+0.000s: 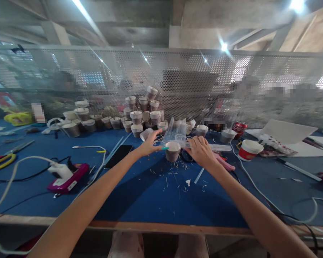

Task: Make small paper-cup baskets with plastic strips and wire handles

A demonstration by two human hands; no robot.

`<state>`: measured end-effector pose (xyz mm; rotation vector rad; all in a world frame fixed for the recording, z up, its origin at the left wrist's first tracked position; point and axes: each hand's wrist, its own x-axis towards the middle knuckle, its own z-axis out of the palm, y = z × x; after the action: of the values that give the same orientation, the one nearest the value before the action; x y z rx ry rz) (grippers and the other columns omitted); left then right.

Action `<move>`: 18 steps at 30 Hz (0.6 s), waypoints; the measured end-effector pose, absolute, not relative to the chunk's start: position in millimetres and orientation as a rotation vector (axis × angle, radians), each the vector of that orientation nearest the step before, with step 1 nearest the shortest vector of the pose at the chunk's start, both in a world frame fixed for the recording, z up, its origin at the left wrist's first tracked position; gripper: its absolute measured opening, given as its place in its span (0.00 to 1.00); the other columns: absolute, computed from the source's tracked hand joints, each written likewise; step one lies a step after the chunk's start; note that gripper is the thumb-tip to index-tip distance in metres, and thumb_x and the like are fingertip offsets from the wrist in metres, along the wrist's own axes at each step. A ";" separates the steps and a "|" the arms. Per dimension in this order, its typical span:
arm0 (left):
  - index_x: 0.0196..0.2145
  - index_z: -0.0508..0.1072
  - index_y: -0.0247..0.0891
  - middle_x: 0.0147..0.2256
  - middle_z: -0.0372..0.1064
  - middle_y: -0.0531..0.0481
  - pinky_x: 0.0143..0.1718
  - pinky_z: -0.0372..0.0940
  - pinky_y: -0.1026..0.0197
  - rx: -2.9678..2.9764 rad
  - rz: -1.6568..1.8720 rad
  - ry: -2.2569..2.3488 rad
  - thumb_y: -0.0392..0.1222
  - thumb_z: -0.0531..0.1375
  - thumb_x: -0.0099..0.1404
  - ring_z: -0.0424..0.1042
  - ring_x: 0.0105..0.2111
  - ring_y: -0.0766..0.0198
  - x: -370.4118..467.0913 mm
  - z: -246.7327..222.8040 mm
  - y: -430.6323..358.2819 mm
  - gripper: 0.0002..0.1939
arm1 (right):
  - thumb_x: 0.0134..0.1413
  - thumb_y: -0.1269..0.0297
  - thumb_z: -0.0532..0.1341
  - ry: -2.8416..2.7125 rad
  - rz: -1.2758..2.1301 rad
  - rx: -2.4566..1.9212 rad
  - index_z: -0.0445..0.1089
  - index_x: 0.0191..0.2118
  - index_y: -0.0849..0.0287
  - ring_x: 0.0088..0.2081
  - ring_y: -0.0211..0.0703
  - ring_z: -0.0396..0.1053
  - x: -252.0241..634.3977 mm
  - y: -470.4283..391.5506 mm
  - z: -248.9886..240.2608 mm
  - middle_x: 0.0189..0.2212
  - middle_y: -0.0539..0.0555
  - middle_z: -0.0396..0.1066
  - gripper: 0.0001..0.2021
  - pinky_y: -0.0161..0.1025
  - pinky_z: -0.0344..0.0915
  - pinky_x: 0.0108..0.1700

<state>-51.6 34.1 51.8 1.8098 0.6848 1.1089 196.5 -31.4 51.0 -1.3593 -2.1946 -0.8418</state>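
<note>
A small grey pot with a white rim (173, 152) stands upright on the blue table between my hands. My left hand (150, 144) is at its left, fingers spread, with a teal-tipped thumb or nail at the rim; whether it touches is unclear. To the right of the pot is my right hand (200, 149), its fingers bent and closed near the rim and clear sticks (220, 147); what they hold is hidden. Behind the pot lies a clear plastic bundle (176, 130). A pink glue gun (224, 163) lies partly behind my right forearm.
Stacked small pots (136, 117) stand at the back against a perforated screen (140, 71). A black phone (120, 156), a purple power strip (68, 179) and yellow-handled scissors (5, 163) lie left. On the right are a red-and-white cup (250, 150), a cutter (301, 169) and cables.
</note>
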 end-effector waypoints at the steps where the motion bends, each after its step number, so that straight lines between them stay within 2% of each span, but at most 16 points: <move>1: 0.49 0.65 0.43 0.54 0.53 0.46 0.58 0.41 0.54 1.893 1.181 0.713 0.36 0.67 0.43 0.47 0.58 0.50 -50.9 59.5 27.3 0.33 | 0.57 0.56 0.46 -2.197 -0.837 -1.345 0.64 0.42 0.66 0.37 0.51 0.55 195.6 -32.4 49.3 0.34 0.62 0.63 0.19 0.44 0.53 0.38; 4: 0.47 0.67 0.44 0.52 0.54 0.47 0.58 0.38 0.54 2.117 1.276 0.745 0.42 0.63 0.50 0.47 0.56 0.50 -40.6 70.7 6.8 0.25 | 0.55 0.50 0.47 -2.209 -0.798 -1.311 0.64 0.42 0.67 0.37 0.51 0.54 193.0 -36.0 46.2 0.34 0.62 0.63 0.24 0.43 0.52 0.38; 6: 0.47 0.68 0.43 0.49 0.58 0.45 0.57 0.38 0.54 2.192 1.235 0.733 0.44 0.62 0.51 0.49 0.53 0.49 -31.7 69.1 -3.8 0.23 | 0.53 0.47 0.47 -2.219 -0.772 -1.295 0.64 0.44 0.67 0.37 0.51 0.54 191.9 -38.6 45.6 0.35 0.63 0.63 0.26 0.43 0.52 0.37; 12: 0.48 0.66 0.40 0.38 0.64 0.46 0.49 0.50 0.56 2.215 1.122 0.700 0.46 0.55 0.57 0.59 0.42 0.53 -15.3 56.2 -19.4 0.20 | 0.54 0.47 0.45 -2.212 -0.788 -1.319 0.65 0.41 0.66 0.35 0.50 0.54 192.7 -41.6 43.2 0.34 0.62 0.63 0.26 0.43 0.51 0.36; 18: 0.41 0.69 0.39 0.33 0.67 0.48 0.38 0.58 0.60 2.199 1.036 0.810 0.46 0.59 0.55 0.65 0.32 0.59 -1.9 49.8 -20.5 0.16 | 0.55 0.49 0.45 -2.206 -0.837 -1.331 0.65 0.35 0.64 0.36 0.50 0.55 194.4 -39.0 41.5 0.32 0.61 0.63 0.22 0.42 0.51 0.36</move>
<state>-1.9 -20.5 49.8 2.1988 0.8098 1.0361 194.4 -39.0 41.5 -1.3311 -2.2062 -0.8372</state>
